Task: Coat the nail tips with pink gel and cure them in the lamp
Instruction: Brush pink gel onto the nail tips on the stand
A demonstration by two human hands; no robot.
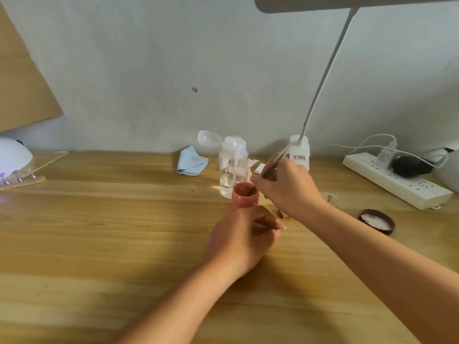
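Head cam, single frame. Pink gel jar (245,194) stands upright w/ lid off on the wooden surface (99,232), about centre, just in front of a clear pump bottle (233,170) (its flip cap is open). L hand (244,238) holds the jar from the near side, fingers curled round its lower half, so most of the jar body is hidden. R hand (285,188) sits just right of the jar mouth, fingers pinching a thin brush (274,166). Brush slants down-left w/ its tip inside the jar mouth; handle end points up toward the back wall.

Jar lid (376,220) lies inside-up on the surface, right of the R forearm, well apart from the jar. Curing lamp (13,155), a white dome, is at the far left edge w/ violet glow at its mouth. Nail tips (18,179) on a stick lie at the lamp opening (blurred, count not readable).

Blue cloth (192,162) is crumpled by the wall, left of the pump bottle. Desk lamp (323,78) rises behind the R hand on a white neck. Power strip (397,181) is at far right w/ a charger plugged in.
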